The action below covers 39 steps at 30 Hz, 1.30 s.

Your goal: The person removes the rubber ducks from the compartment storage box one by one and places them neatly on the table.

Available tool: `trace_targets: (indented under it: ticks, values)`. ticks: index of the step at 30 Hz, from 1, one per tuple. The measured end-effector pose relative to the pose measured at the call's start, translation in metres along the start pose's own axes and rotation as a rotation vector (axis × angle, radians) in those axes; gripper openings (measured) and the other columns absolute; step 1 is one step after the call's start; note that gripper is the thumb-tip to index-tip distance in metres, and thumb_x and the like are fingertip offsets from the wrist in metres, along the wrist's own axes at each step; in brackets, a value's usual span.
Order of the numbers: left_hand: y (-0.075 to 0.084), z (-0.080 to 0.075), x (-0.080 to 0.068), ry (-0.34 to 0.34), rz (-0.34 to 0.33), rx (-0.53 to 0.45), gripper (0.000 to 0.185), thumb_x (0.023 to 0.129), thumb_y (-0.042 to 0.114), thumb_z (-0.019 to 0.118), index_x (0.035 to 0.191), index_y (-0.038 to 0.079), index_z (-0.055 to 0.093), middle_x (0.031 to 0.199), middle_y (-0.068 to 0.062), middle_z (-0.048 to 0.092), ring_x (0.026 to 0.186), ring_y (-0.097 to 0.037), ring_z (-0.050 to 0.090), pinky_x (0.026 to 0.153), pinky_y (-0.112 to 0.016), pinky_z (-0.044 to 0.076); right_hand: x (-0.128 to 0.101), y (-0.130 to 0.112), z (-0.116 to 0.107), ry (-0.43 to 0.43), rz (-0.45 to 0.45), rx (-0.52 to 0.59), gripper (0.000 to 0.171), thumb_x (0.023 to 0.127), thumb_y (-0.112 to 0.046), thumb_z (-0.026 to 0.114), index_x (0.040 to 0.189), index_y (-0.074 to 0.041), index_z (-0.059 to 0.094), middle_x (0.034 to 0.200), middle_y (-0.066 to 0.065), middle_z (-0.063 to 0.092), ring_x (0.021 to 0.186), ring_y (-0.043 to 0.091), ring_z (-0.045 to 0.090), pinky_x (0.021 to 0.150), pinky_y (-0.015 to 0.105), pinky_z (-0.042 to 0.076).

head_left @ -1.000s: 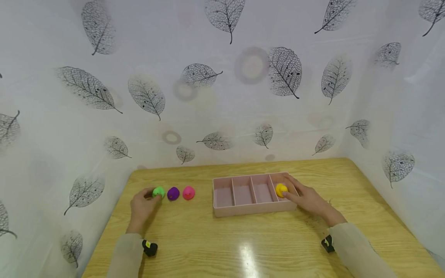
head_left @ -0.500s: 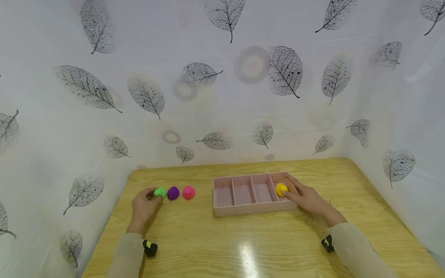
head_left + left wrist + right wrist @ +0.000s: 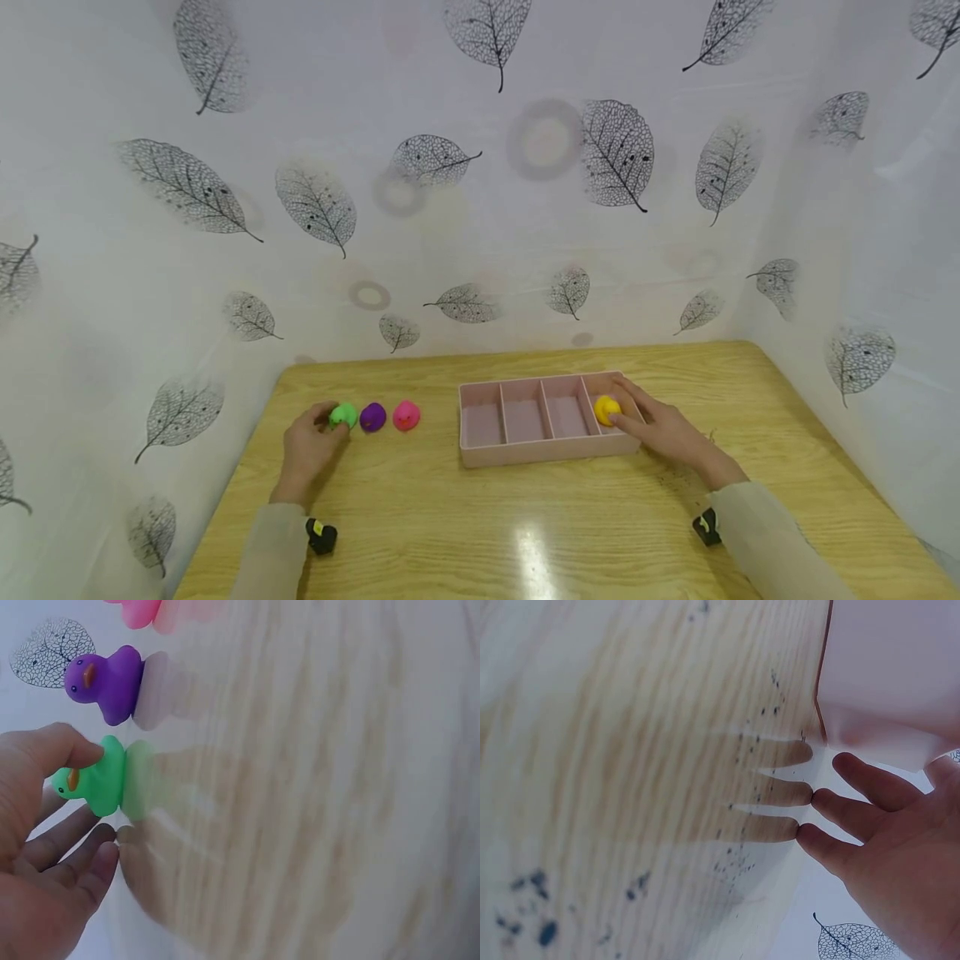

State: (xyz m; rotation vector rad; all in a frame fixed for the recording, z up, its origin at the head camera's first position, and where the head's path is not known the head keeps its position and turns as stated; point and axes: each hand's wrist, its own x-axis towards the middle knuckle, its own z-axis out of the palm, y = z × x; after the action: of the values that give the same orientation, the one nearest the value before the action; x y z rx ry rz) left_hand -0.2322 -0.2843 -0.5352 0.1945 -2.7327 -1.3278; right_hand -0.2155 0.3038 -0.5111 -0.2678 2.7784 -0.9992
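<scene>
Left grip: I see my left hand (image 3: 307, 450) pinching the small green rubber duck (image 3: 343, 415), thumb on its head and fingers curled beside it in the left wrist view (image 3: 90, 780); the duck stands on the table, lower left of the head frame.
Right grip: my right hand (image 3: 663, 431) lies with fingers spread and relaxed against the right end of the pink plastic four-compartment tray (image 3: 525, 452), gripping nothing.
Tray contents: a yellow rubber duck (image 3: 606, 408) sits in the rightmost compartment, touching my fingertips.
Row beyond: a purple rubber duck (image 3: 372, 417) just beside the green one, then a pink rubber duck (image 3: 406, 415).
Surface: light wooden table (image 3: 525, 533).
</scene>
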Motion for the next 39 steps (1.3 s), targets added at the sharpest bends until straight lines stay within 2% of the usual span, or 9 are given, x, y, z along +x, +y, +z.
trace_targets:
  ticks: [4, 7, 11, 17, 21, 25, 29, 34, 39]
  values:
    - [0.005, -0.004, -0.001, -0.065, -0.016, -0.004, 0.063, 0.097, 0.013, 0.067, 0.156, 0.003, 0.046, 0.153, -0.030, 0.051, 0.139, -0.047, 0.050, 0.117, -0.060, 0.045, -0.001, 0.000, 0.000, -0.001, 0.003, 0.005, 0.083, 0.104, -0.060, 0.054, 0.171, -0.031, 0.013, 0.168, 0.027, 0.031, 0.140, 0.063, 0.044, 0.104, 0.079, 0.043]
    - [0.010, -0.007, 0.000, -0.082, 0.038, 0.057, 0.066, 0.095, 0.011, 0.069, 0.156, 0.002, 0.044, 0.156, -0.032, 0.045, 0.144, -0.052, 0.043, 0.119, -0.067, 0.039, -0.002, 0.001, 0.000, 0.001, 0.004, 0.005, 0.083, 0.104, -0.060, 0.054, 0.170, -0.032, 0.013, 0.168, 0.027, 0.032, 0.140, 0.063, 0.044, 0.104, 0.080, 0.043]
    - [0.021, -0.008, 0.002, -0.014, 0.162, 0.128, 0.063, 0.092, 0.007, 0.071, 0.149, -0.003, 0.049, 0.153, -0.036, 0.047, 0.144, -0.055, 0.041, 0.119, -0.071, 0.035, -0.002, 0.003, -0.001, 0.006, 0.006, 0.000, 0.083, 0.104, -0.060, 0.054, 0.170, -0.032, 0.014, 0.168, 0.027, 0.033, 0.139, 0.063, 0.046, 0.104, 0.079, 0.043]
    - [0.046, -0.002, 0.003, 0.078, 0.269, 0.112, 0.056, 0.092, 0.006, 0.069, 0.145, -0.002, 0.055, 0.147, -0.032, 0.055, 0.142, -0.052, 0.046, 0.119, -0.068, 0.037, -0.003, 0.003, -0.001, 0.008, -0.001, -0.008, 0.083, 0.104, -0.058, 0.055, 0.171, -0.028, 0.016, 0.167, 0.029, 0.034, 0.137, 0.063, 0.048, 0.103, 0.078, 0.045]
    - [0.066, 0.005, 0.002, 0.088, 0.332, 0.088, 0.054, 0.091, 0.007, 0.070, 0.143, -0.002, 0.057, 0.145, -0.030, 0.058, 0.140, -0.051, 0.049, 0.117, -0.068, 0.039, -0.004, 0.002, -0.004, 0.005, -0.023, -0.035, 0.085, 0.103, -0.058, 0.057, 0.170, -0.025, 0.017, 0.163, 0.031, 0.038, 0.135, 0.061, 0.051, 0.103, 0.076, 0.047]
    - [0.084, 0.015, 0.001, 0.096, 0.436, 0.069, 0.052, 0.089, 0.005, 0.072, 0.139, -0.004, 0.060, 0.141, -0.028, 0.063, 0.135, -0.050, 0.055, 0.113, -0.066, 0.045, -0.004, 0.001, -0.009, -0.003, -0.047, -0.065, 0.087, 0.102, -0.058, 0.060, 0.170, -0.021, 0.020, 0.158, 0.036, 0.044, 0.132, 0.060, 0.055, 0.102, 0.074, 0.049]
    - [0.100, 0.026, -0.001, 0.101, 0.531, 0.043, 0.051, 0.087, 0.002, 0.072, 0.136, -0.006, 0.062, 0.138, -0.027, 0.066, 0.132, -0.049, 0.059, 0.108, -0.066, 0.049, -0.004, 0.001, -0.016, -0.046, -0.031, -0.038, 0.093, 0.099, -0.056, 0.065, 0.170, -0.021, 0.017, 0.159, 0.038, 0.040, 0.135, 0.063, 0.050, 0.102, 0.076, 0.047]
    - [0.123, 0.041, -0.004, 0.057, 0.551, -0.010, 0.050, 0.088, 0.004, 0.073, 0.137, -0.003, 0.062, 0.141, -0.023, 0.066, 0.134, -0.046, 0.059, 0.106, -0.064, 0.051, -0.001, 0.005, -0.019, -0.094, -0.043, -0.048, 0.102, 0.096, -0.057, 0.070, 0.171, -0.026, 0.009, 0.162, 0.038, 0.035, 0.136, 0.064, 0.048, 0.103, 0.078, 0.045]
    - [0.147, 0.059, -0.008, -0.010, 0.582, -0.034, 0.048, 0.091, 0.009, 0.073, 0.138, -0.001, 0.064, 0.139, -0.020, 0.067, 0.130, -0.042, 0.061, 0.101, -0.061, 0.054, 0.001, 0.005, -0.019, -0.093, -0.047, -0.077, 0.104, 0.095, -0.058, 0.071, 0.171, -0.027, 0.008, 0.159, 0.040, 0.037, 0.129, 0.058, 0.057, 0.103, 0.077, 0.047]
